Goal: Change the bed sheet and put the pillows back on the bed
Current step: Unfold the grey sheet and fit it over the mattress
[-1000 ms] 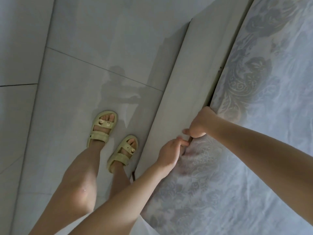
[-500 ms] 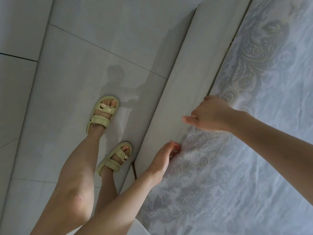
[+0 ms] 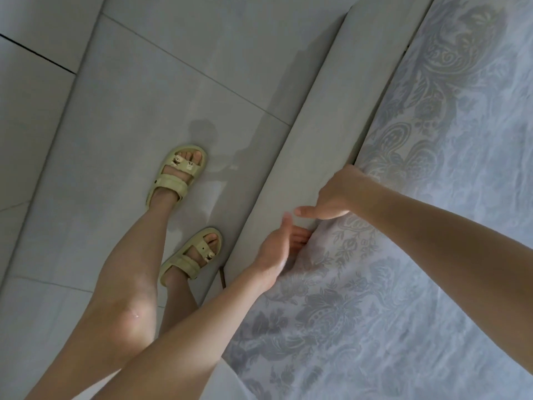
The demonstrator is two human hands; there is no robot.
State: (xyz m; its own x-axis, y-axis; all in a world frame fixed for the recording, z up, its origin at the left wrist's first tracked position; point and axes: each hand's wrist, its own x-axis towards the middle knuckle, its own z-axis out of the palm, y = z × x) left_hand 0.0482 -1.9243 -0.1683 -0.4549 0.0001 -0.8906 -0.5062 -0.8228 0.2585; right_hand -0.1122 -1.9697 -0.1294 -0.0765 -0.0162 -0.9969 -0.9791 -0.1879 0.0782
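— Down went the right hand (image 3: 336, 194) since a moment earlier. Its fingers had sunk into the gap between the grey padded bed frame (image 3: 326, 116) and the pale blue floral-patterned bed sheet (image 3: 403, 284), thumb sticking out sideways.
— Gripping anything?
— Couldn't tell; those fingers were hidden. The left hand (image 3: 275, 251) sat just beside it, thumb raised, its fairly straight fingers (image 3: 300, 241) pressing the sheet's edge against the frame.
— And the sheet?
— Spread wrinkled over the bed, right of the frame. The person stood alongside in pale yellow strapped sandals (image 3: 180, 171) on the glossy grey tiled floor (image 3: 129, 96).
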